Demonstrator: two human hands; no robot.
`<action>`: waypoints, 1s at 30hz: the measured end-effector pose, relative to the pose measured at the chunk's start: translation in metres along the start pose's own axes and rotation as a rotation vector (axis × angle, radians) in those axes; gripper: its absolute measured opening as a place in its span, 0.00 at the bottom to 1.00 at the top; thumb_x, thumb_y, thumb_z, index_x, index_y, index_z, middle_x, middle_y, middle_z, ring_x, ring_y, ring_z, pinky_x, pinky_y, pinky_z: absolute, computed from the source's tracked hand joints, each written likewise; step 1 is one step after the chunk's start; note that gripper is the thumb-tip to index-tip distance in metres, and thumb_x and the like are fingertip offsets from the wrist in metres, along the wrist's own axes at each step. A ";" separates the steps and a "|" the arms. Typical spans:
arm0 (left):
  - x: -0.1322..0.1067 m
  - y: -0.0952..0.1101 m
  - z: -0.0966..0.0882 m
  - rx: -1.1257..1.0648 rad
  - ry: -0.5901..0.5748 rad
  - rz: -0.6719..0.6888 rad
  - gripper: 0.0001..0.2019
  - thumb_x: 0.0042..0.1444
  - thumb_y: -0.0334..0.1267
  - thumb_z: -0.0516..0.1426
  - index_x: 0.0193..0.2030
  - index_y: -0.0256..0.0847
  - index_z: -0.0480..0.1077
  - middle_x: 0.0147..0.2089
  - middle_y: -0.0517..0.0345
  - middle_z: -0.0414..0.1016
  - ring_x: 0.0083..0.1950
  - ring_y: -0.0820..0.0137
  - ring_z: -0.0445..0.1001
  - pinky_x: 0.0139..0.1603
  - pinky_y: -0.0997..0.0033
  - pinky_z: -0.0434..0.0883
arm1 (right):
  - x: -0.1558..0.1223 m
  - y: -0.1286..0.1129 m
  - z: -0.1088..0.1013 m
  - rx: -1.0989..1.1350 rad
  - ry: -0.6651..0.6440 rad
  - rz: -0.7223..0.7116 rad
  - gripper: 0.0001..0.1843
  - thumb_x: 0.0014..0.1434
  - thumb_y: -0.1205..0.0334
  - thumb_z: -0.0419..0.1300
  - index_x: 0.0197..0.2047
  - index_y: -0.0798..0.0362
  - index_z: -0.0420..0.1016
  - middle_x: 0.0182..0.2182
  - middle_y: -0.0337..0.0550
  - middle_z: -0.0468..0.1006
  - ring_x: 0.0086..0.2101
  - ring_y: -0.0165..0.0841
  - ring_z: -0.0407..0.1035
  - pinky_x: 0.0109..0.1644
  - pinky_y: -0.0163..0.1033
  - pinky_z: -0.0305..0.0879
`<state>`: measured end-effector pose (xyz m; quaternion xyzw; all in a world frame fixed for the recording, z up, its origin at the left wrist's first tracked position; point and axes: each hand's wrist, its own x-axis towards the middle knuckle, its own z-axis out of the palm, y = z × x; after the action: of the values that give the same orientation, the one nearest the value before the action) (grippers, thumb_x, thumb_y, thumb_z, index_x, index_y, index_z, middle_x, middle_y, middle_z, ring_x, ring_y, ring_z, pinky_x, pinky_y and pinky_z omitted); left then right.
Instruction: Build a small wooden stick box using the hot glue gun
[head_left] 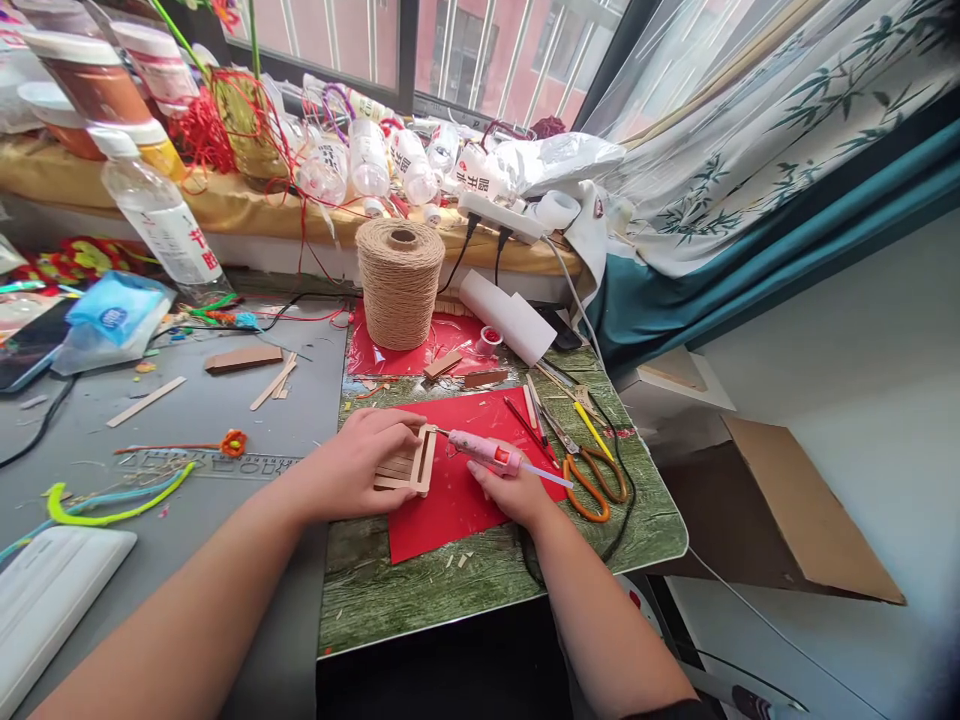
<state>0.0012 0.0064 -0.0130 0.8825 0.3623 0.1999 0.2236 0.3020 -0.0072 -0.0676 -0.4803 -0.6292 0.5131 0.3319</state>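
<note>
My left hand (pixel 360 462) rests on a small frame of wooden craft sticks (pixel 411 464), fingers curled over its top edge to hold it on the red sheet (pixel 450 500). My right hand (pixel 514 490) grips a pink glue gun (pixel 487 454) with a glue stick sticking out behind. The gun's nozzle touches the right side of the stick frame. Both hands sit on the red sheet, close together.
A jute twine spool (pixel 399 282) stands behind the sheet. Orange-handled scissors (pixel 592 480) and pens lie to the right on the green mat (pixel 637 520). Loose sticks (pixel 146 400), pipe cleaners (pixel 112 510), a water bottle (pixel 161 215) and a power strip (pixel 501 216) crowd the table.
</note>
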 end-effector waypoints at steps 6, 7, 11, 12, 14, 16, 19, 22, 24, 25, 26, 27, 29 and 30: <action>0.000 0.000 0.000 -0.015 0.004 -0.008 0.22 0.59 0.51 0.65 0.56 0.48 0.70 0.71 0.47 0.70 0.73 0.49 0.66 0.71 0.44 0.63 | 0.002 -0.007 0.002 0.090 -0.007 -0.009 0.24 0.65 0.50 0.66 0.62 0.46 0.80 0.44 0.47 0.85 0.36 0.39 0.77 0.36 0.42 0.76; 0.000 0.000 0.000 -0.015 0.005 -0.005 0.22 0.59 0.51 0.65 0.56 0.48 0.70 0.71 0.47 0.70 0.73 0.49 0.66 0.71 0.44 0.63 | 0.002 -0.008 0.002 0.098 -0.020 -0.011 0.25 0.66 0.49 0.66 0.64 0.45 0.79 0.47 0.48 0.84 0.36 0.39 0.77 0.35 0.42 0.76; 0.000 0.000 0.000 -0.014 -0.001 -0.004 0.21 0.58 0.51 0.65 0.56 0.48 0.70 0.70 0.48 0.70 0.72 0.49 0.66 0.70 0.45 0.63 | 0.001 -0.006 -0.001 0.133 -0.051 0.020 0.28 0.66 0.48 0.65 0.67 0.45 0.75 0.50 0.50 0.84 0.27 0.31 0.70 0.27 0.36 0.70; 0.000 0.000 -0.001 -0.015 -0.004 -0.006 0.21 0.58 0.51 0.65 0.55 0.48 0.71 0.70 0.48 0.70 0.72 0.48 0.66 0.70 0.44 0.63 | -0.001 -0.005 -0.003 0.143 -0.057 0.028 0.29 0.66 0.48 0.65 0.67 0.45 0.75 0.48 0.49 0.85 0.25 0.29 0.68 0.25 0.36 0.69; 0.000 -0.001 -0.002 -0.012 -0.011 -0.010 0.21 0.58 0.51 0.65 0.54 0.47 0.71 0.70 0.48 0.70 0.72 0.48 0.66 0.71 0.44 0.62 | -0.005 -0.002 -0.007 0.172 -0.084 0.036 0.29 0.66 0.48 0.66 0.66 0.46 0.76 0.41 0.47 0.84 0.23 0.28 0.65 0.24 0.35 0.66; -0.001 -0.002 -0.003 0.001 -0.013 -0.019 0.21 0.57 0.52 0.65 0.53 0.46 0.71 0.70 0.47 0.70 0.72 0.48 0.66 0.71 0.44 0.60 | -0.010 0.000 -0.011 0.211 -0.148 0.031 0.28 0.65 0.47 0.67 0.65 0.48 0.77 0.32 0.42 0.81 0.22 0.28 0.64 0.24 0.34 0.64; -0.002 -0.003 -0.005 0.024 -0.010 -0.044 0.20 0.56 0.52 0.66 0.51 0.45 0.71 0.70 0.46 0.69 0.72 0.48 0.66 0.70 0.44 0.60 | -0.015 0.001 -0.013 0.203 -0.253 0.000 0.26 0.65 0.49 0.68 0.62 0.49 0.79 0.30 0.42 0.80 0.25 0.31 0.68 0.27 0.36 0.66; -0.003 -0.004 -0.006 0.031 -0.010 -0.053 0.20 0.55 0.51 0.66 0.50 0.45 0.71 0.70 0.46 0.69 0.71 0.48 0.66 0.70 0.44 0.60 | -0.016 -0.005 -0.014 0.101 -0.264 -0.070 0.19 0.64 0.51 0.69 0.56 0.49 0.82 0.39 0.47 0.83 0.36 0.38 0.76 0.39 0.42 0.74; -0.003 -0.004 -0.006 0.029 -0.008 -0.051 0.20 0.55 0.51 0.66 0.50 0.46 0.71 0.70 0.47 0.69 0.71 0.48 0.66 0.70 0.43 0.60 | -0.016 -0.011 -0.014 0.025 -0.266 -0.115 0.15 0.65 0.52 0.68 0.51 0.48 0.84 0.42 0.47 0.84 0.42 0.42 0.78 0.46 0.45 0.75; -0.003 -0.005 -0.006 0.026 -0.008 -0.050 0.20 0.55 0.51 0.66 0.50 0.46 0.71 0.70 0.47 0.69 0.71 0.48 0.66 0.71 0.43 0.60 | -0.016 -0.015 -0.014 -0.009 -0.284 -0.127 0.13 0.65 0.52 0.67 0.50 0.48 0.84 0.42 0.47 0.84 0.43 0.42 0.78 0.48 0.46 0.75; -0.004 -0.005 -0.006 0.022 -0.008 -0.048 0.20 0.55 0.51 0.66 0.50 0.46 0.71 0.70 0.47 0.69 0.71 0.48 0.66 0.71 0.43 0.60 | -0.015 -0.018 -0.014 -0.039 -0.309 -0.130 0.12 0.66 0.53 0.67 0.49 0.48 0.85 0.42 0.47 0.84 0.42 0.43 0.78 0.47 0.46 0.75; -0.004 -0.005 -0.006 0.019 -0.008 -0.046 0.20 0.55 0.51 0.66 0.50 0.46 0.71 0.70 0.47 0.69 0.71 0.48 0.67 0.71 0.43 0.60 | -0.015 -0.021 -0.015 -0.063 -0.334 -0.126 0.12 0.66 0.53 0.66 0.49 0.48 0.85 0.41 0.47 0.84 0.41 0.42 0.77 0.46 0.46 0.75; -0.004 -0.006 -0.006 0.013 -0.007 -0.043 0.20 0.55 0.50 0.66 0.50 0.46 0.71 0.70 0.48 0.69 0.71 0.48 0.67 0.71 0.43 0.60 | -0.014 -0.025 -0.016 -0.097 -0.369 -0.112 0.13 0.67 0.54 0.65 0.50 0.49 0.84 0.41 0.47 0.83 0.40 0.42 0.77 0.45 0.45 0.74; -0.004 -0.006 -0.005 0.011 -0.004 -0.043 0.20 0.55 0.50 0.66 0.50 0.46 0.71 0.70 0.48 0.69 0.71 0.48 0.67 0.71 0.44 0.60 | -0.014 -0.026 -0.016 -0.110 -0.376 -0.109 0.13 0.67 0.55 0.65 0.51 0.49 0.84 0.40 0.47 0.83 0.39 0.41 0.76 0.44 0.44 0.74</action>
<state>-0.0073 0.0089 -0.0127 0.8762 0.3817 0.1911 0.2236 0.3138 -0.0152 -0.0371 -0.3584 -0.7322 0.5401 0.2092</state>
